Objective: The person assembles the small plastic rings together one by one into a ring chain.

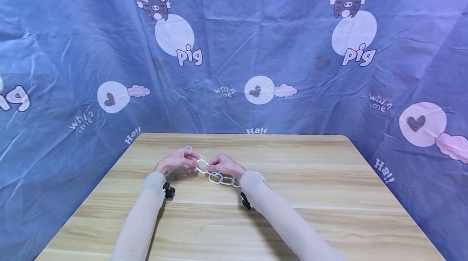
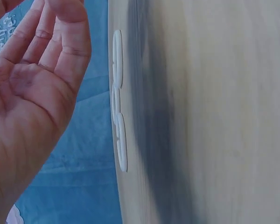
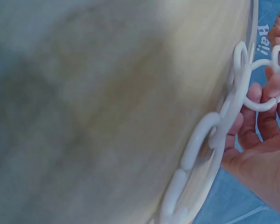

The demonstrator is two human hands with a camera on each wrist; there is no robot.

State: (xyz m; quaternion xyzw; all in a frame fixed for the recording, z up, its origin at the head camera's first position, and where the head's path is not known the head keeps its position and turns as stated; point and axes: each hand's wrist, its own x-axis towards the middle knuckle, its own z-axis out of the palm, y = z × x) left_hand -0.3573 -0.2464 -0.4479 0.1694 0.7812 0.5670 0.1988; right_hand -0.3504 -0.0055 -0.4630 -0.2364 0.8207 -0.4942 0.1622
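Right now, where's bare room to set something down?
Bare tabletop runs from the right sleeve and white chain to the right edge, and lies nearer the wearer between right sleeve and left sleeve. It's crowded where the left hand and right hand hold the chain.

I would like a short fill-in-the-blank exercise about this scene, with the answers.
1. The chain held by the left hand and the right hand is ____ in colour.
2. The cloth behind the table is mainly ____.
3. Beside the central pink cloud, a white circle contains a dark ____.

Missing words: white; blue; heart.
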